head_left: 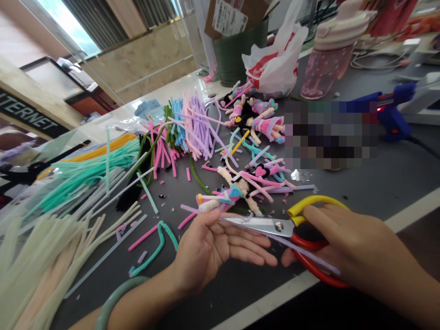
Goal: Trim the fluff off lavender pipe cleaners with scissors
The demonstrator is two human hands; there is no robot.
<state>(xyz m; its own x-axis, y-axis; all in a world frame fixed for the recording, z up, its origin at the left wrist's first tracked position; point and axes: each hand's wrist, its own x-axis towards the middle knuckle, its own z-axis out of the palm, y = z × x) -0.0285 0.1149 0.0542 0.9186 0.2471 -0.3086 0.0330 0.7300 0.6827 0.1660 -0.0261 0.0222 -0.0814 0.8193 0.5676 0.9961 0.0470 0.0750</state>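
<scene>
My right hand (360, 247) grips a pair of scissors (264, 225) by its yellow and red handles. The silver blades point left over my left palm and look nearly closed. My left hand (223, 245) is palm up beneath them, fingers stretched out and thumb near the blade tips. A lilac pipe cleaner (309, 255) runs from under the blades, past my left fingers, toward the red handle; its far end is hidden. Just beyond the blades lies a pipe-cleaner doll (233, 192) with pink and blue clothing.
Several finished dolls (270, 126) lie farther back. Bundles of lilac (202, 126), teal (89, 172) and cream pipe cleaners (37, 256) spread leftward. A white plastic bag (275, 64), pink bottle (330, 55) and green pot (237, 55) stand behind. A blue glue gun (395, 112) is at right.
</scene>
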